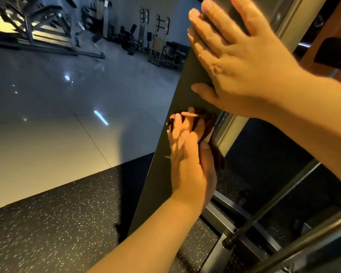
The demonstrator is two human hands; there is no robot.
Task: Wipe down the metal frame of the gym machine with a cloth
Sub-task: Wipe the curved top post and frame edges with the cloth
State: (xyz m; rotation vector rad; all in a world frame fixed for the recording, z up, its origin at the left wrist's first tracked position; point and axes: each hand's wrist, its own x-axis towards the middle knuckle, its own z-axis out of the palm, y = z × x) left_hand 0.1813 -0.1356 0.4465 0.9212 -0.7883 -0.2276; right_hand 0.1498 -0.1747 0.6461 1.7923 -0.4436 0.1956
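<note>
As I look down my own arms, the nearest thing is the black speckled rubber mat point(67, 213) at lower left, with a thick slanted bar point(303, 233) and a thinner rod point(283, 196) crossing the lower right corner above the machine's grey base rails point(234, 209). Up from there, my left hand point(189, 154) lies on the dark flat frame panel point(177, 91), fingers stretched almost straight and close together. It presses a dark brownish cloth point(207, 123) flat to the metal, and the fingertips are blurred. A tail of the cloth hangs down beside my thumb, right at the panel's edge where the silver upright point(226, 125) runs alongside. Higher on the same panel, my right hand point(234, 56) is spread wide, palm down and all fingers straight, with the thumb pointing back toward the cloth; it holds nothing and simply rests on the surface. The two hands are near each other but apart, the cloth between them. The panel itself leans across the middle of my view and hides whatever stands behind it on the right. Past its left edge, the glossy tiled floor point(57, 115) shows bright light reflections. Far back along the wall stands a row of other gym machines point(159, 36), dim and small.
</note>
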